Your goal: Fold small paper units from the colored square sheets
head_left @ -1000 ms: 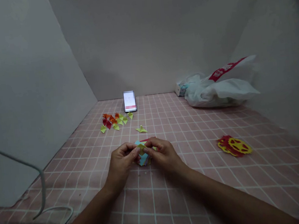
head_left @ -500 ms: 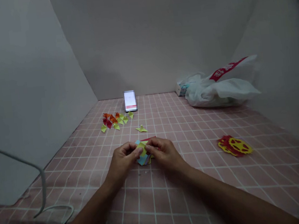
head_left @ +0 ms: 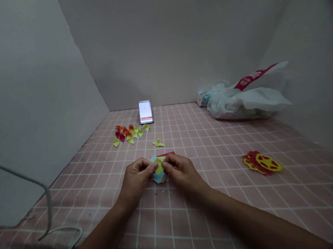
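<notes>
My left hand [head_left: 136,181] and my right hand [head_left: 182,172] meet over the middle of the pink tiled table [head_left: 222,198]. Both pinch a small yellow paper piece [head_left: 159,165] between thumbs and fingertips. Under it lies a small stack of coloured paper squares [head_left: 159,176], blue, red and yellow, partly hidden by my fingers. A single folded yellow piece [head_left: 158,143] lies just beyond my hands.
A heap of folded red, orange and yellow triangles [head_left: 127,134] lies at the back left, near a phone [head_left: 145,112] propped against the wall. A white plastic bag [head_left: 241,100] sits back right. A red and yellow paper cutout [head_left: 262,162] lies right. A white cable [head_left: 44,204] loops at the left.
My hands have stayed over the paper stack with the yellow piece between them. The fingers have shifted only slightly on it.
</notes>
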`<action>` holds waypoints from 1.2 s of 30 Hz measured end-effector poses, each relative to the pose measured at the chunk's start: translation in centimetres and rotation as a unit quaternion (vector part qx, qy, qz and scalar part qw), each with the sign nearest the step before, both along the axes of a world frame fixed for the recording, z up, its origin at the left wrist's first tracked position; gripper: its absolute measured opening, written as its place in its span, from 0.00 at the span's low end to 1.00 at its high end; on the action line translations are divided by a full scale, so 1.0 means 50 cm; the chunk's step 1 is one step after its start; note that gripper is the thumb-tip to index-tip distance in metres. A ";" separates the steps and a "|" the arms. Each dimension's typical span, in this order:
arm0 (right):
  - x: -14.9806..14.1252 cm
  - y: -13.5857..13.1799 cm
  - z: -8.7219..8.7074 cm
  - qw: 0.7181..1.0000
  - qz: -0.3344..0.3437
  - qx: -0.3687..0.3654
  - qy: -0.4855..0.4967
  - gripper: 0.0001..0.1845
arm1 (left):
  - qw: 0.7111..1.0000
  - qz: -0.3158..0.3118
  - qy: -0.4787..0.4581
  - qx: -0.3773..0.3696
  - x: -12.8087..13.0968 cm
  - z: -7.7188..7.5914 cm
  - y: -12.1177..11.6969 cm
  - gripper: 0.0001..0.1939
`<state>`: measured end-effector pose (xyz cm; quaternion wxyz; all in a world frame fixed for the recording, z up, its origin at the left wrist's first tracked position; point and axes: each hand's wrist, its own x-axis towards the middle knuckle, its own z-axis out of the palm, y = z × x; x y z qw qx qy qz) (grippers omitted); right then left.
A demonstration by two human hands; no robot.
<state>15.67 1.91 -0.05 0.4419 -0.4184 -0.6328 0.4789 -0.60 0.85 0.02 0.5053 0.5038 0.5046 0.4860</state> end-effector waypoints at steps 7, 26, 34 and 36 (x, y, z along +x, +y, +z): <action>0.007 0.005 0.004 0.999 0.050 -0.001 0.017 0.11 | 0.995 -0.087 0.033 0.019 0.008 0.017 -0.004 0.13; -0.004 0.004 -0.016 0.989 0.096 -0.062 0.093 0.15 | 0.988 -0.025 0.110 0.101 0.004 0.010 -0.013 0.13; -0.005 -0.003 -0.015 0.997 0.012 -0.020 0.071 0.12 | 0.995 -0.091 0.006 0.045 0.009 0.005 -0.006 0.12; -0.004 -0.002 -0.015 0.997 0.014 -0.016 0.070 0.12 | 0.994 -0.097 0.017 0.048 0.008 0.006 -0.005 0.12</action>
